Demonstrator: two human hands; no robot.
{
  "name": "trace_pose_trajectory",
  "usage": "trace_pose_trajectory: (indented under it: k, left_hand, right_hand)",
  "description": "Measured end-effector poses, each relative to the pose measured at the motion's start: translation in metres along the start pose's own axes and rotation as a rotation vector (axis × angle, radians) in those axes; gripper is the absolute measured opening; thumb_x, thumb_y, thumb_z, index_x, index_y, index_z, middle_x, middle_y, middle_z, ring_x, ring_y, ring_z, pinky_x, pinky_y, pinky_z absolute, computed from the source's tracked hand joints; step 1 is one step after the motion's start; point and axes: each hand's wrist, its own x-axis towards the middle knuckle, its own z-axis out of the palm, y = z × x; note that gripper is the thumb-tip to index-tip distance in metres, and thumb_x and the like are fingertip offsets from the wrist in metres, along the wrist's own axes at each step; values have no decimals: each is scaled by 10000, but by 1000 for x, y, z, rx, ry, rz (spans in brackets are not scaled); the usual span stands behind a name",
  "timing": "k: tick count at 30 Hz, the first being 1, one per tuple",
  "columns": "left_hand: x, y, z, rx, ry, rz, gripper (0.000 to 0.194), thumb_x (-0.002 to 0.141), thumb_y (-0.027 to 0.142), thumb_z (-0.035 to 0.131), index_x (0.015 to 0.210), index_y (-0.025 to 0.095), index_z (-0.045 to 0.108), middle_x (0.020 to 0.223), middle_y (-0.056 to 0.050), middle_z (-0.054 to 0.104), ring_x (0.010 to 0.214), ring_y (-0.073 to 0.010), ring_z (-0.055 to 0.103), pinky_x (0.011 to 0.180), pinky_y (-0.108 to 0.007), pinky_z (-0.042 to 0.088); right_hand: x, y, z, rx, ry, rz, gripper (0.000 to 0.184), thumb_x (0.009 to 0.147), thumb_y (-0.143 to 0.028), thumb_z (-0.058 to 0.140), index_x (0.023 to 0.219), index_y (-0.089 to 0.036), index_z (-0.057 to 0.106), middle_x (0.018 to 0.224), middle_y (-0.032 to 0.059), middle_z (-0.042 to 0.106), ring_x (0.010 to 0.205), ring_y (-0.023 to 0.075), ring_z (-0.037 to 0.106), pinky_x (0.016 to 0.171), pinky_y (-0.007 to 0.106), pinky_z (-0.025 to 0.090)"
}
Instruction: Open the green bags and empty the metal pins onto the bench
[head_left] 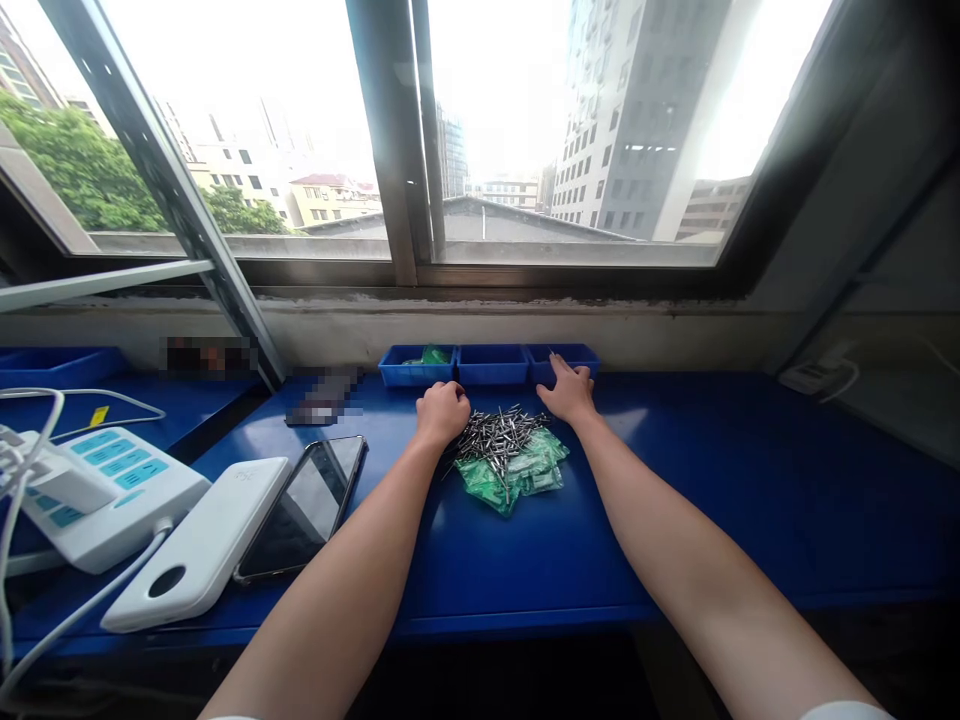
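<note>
My left hand is closed, its fingers curled at the left edge of a pile of thin metal pins. Whatever those fingers hold, if anything, is hidden. My right hand reaches over the front edge of the right blue bin, with thumb and fingers apart. A tiny light sliver shows by its fingertips, too small to make out. Under and in front of the pins lie green-tinted clear plastic bags. The left blue bin contains green plastic bags, and the middle blue bin stands between the other two.
On the left of the blue table lie a smartphone, a white power bank and a white power strip with cables. A metal shelf post rises behind them. The wall and window sill bound the back.
</note>
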Motion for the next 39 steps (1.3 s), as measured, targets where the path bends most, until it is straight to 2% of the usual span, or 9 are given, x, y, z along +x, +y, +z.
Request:
trace_pose_trajectory:
  k: [8,16,19,22,25,28,33,36,39]
  left_hand:
    - [1,-2,1,-3,-36,7,338,792,274,412,1015,199,654,1091,-102,615,1032,-259,551,870,-352,412]
    - [2,-3,0,-14,-59,22,348,788,287,414,1013,194,663,1093,-108,613,1025,-267,557,869,-358,416]
    - [1,-2,0,-17,-68,30,352,787,292,416,1022,194,661,1088,-110,614,1029,-269,556,869,-358,417]
    - [1,-1,1,-32,-81,45,357,793,315,418,1030,194,657,1095,-108,612,1031,-267,554,877,-354,413]
    - [2,-1,1,-55,-96,65,373,799,342,420,1049,186,649,1111,-106,605,1033,-263,552,886,-347,408]
    - [3,-1,1,-67,-110,85,380,804,358,418,1053,183,647,1105,-101,606,1031,-254,554,896,-333,401]
    - [4,-2,0,-59,-103,89,364,803,361,423,1019,183,656,1078,-104,611,1018,-253,557,892,-330,401]
    - [3,-2,-1,-54,-109,79,351,802,360,423,999,192,661,1066,-100,612,1015,-254,557,884,-337,403]
    - [2,-1,-1,-47,-119,86,335,803,363,427,981,206,664,1054,-90,614,999,-248,560,877,-339,402]
  right_hand:
    - [-1,2,-2,254,35,66,705,703,-355,587,1370,-222,399,1143,98,595,1163,297,368,940,400,363]
    - [1,5,2,233,14,44,721,669,-314,596,1357,-195,417,1416,46,398,1188,321,357,960,422,357]
    - [1,6,4,241,40,26,719,652,-304,605,1340,-179,438,1437,73,360,1209,326,354,953,426,354]
    - [2,6,4,258,164,-37,590,650,-271,584,1223,-138,548,1353,124,457,1184,307,403,950,421,353]
    - [1,3,-1,281,244,-80,317,663,-238,529,930,-145,674,1027,112,646,1014,266,521,895,389,396]
    - [-3,1,-9,311,57,-55,188,643,-227,528,744,-188,681,747,48,665,773,207,580,742,311,451]
    - [-8,11,-18,363,-327,-59,132,621,-232,585,689,-194,692,703,13,672,699,163,593,650,244,442]
    - [-8,20,-19,384,-419,-87,141,620,-223,604,720,-182,695,717,16,674,691,150,593,648,233,444]
    - [-7,25,-18,347,-433,-146,140,632,-240,624,735,-177,695,739,20,675,693,146,586,640,230,443]
